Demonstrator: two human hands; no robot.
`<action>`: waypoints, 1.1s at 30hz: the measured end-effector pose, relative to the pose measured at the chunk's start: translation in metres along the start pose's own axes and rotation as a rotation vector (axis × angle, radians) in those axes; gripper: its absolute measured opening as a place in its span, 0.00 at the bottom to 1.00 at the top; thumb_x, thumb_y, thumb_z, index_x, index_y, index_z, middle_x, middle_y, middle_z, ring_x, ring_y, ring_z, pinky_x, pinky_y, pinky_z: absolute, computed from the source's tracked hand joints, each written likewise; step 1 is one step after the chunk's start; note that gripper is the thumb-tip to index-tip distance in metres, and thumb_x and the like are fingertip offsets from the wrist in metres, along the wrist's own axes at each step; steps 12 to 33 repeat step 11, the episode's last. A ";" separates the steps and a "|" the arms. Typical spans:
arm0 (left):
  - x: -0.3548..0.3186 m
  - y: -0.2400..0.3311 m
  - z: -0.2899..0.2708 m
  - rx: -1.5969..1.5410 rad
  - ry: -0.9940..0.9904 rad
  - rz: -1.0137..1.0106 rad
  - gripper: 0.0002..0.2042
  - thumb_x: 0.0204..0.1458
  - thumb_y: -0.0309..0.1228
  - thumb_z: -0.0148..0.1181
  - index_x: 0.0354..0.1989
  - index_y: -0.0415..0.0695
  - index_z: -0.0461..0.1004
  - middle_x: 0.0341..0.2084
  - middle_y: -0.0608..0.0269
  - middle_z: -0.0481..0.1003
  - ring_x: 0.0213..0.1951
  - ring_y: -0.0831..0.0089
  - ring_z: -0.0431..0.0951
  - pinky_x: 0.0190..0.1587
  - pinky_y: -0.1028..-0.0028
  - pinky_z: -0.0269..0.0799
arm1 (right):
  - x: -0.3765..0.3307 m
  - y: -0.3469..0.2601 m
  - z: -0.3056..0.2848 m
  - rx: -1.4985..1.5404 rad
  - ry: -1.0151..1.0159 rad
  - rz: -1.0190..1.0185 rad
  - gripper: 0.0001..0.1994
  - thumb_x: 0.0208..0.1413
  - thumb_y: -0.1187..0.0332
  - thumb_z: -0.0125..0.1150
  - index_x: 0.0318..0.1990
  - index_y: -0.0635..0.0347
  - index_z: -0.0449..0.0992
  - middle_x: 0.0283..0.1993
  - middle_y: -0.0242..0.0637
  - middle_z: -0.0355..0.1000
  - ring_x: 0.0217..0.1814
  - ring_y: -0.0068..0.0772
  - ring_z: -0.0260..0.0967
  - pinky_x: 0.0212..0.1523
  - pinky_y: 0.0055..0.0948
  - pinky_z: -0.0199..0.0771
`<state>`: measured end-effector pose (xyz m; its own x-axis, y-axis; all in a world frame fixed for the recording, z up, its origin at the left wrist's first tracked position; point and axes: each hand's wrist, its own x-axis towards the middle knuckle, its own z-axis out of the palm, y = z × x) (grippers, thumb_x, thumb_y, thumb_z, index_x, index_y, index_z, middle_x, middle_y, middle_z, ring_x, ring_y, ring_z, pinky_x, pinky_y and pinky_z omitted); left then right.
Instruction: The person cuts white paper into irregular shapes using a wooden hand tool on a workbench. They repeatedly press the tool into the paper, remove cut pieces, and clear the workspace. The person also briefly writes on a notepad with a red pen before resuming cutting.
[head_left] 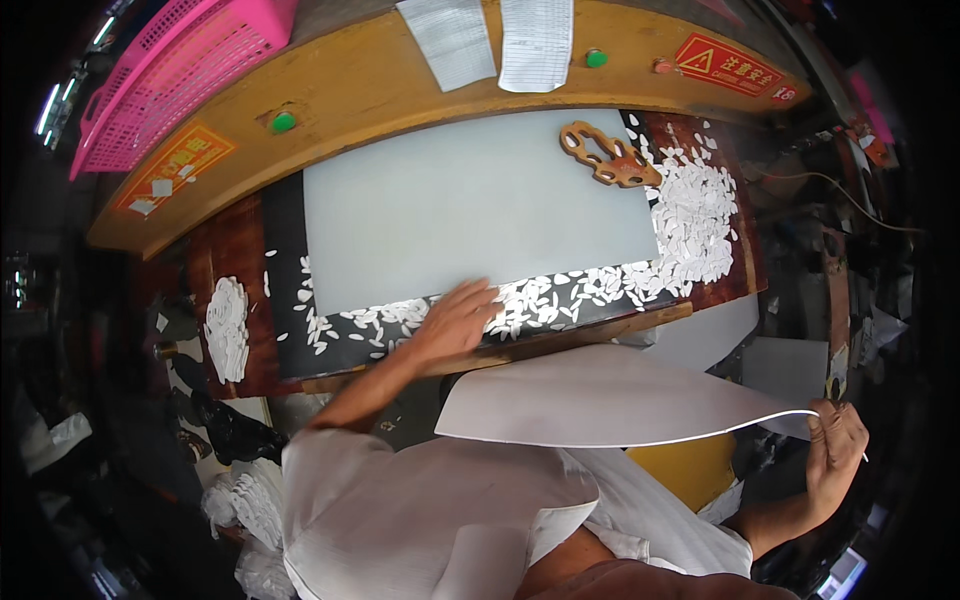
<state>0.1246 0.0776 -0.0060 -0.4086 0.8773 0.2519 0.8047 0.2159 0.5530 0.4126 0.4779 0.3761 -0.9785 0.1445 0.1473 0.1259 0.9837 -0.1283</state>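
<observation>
My right hand (838,440) is closed on the edge of a large, thin white sheet (600,400), which bends in front of my body below the table. The fingers of my left hand (460,318) are stretched out at the near edge of a pale cutting board (440,210), over small white oval pieces (530,308). Whether they touch the pieces I cannot tell. A brown cutting die (610,160) with several oval openings lies on the board's far right corner.
Many white pieces are heaped right of the board (695,215); a neater stack (227,330) lies at the left. Behind the board runs a yellow machine beam (360,80) with green buttons (284,122). A pink basket (180,80) stands at the far left.
</observation>
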 end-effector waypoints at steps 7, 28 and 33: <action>-0.102 0.092 0.016 -0.793 -0.014 -0.302 0.27 0.60 0.33 0.66 0.69 0.45 0.73 0.73 0.47 0.64 0.73 0.53 0.66 0.73 0.58 0.62 | 0.024 -0.034 0.000 0.025 -0.002 -0.110 0.05 0.58 0.80 0.65 0.41 0.72 0.78 0.32 0.47 0.72 0.31 0.46 0.69 0.34 0.36 0.67; -0.139 0.115 0.036 -1.137 0.069 -0.528 0.27 0.62 0.32 0.64 0.72 0.46 0.70 0.77 0.52 0.58 0.77 0.56 0.59 0.76 0.60 0.55 | 0.021 -0.065 -0.016 -0.230 0.024 -0.194 0.06 0.60 0.79 0.64 0.43 0.72 0.79 0.38 0.47 0.76 0.40 0.48 0.74 0.42 0.40 0.72; -0.139 0.115 0.036 -1.137 0.069 -0.528 0.27 0.62 0.32 0.64 0.72 0.46 0.70 0.77 0.52 0.58 0.77 0.56 0.59 0.76 0.60 0.55 | 0.021 -0.065 -0.016 -0.230 0.024 -0.194 0.06 0.60 0.79 0.64 0.43 0.72 0.79 0.38 0.47 0.76 0.40 0.48 0.74 0.42 0.40 0.72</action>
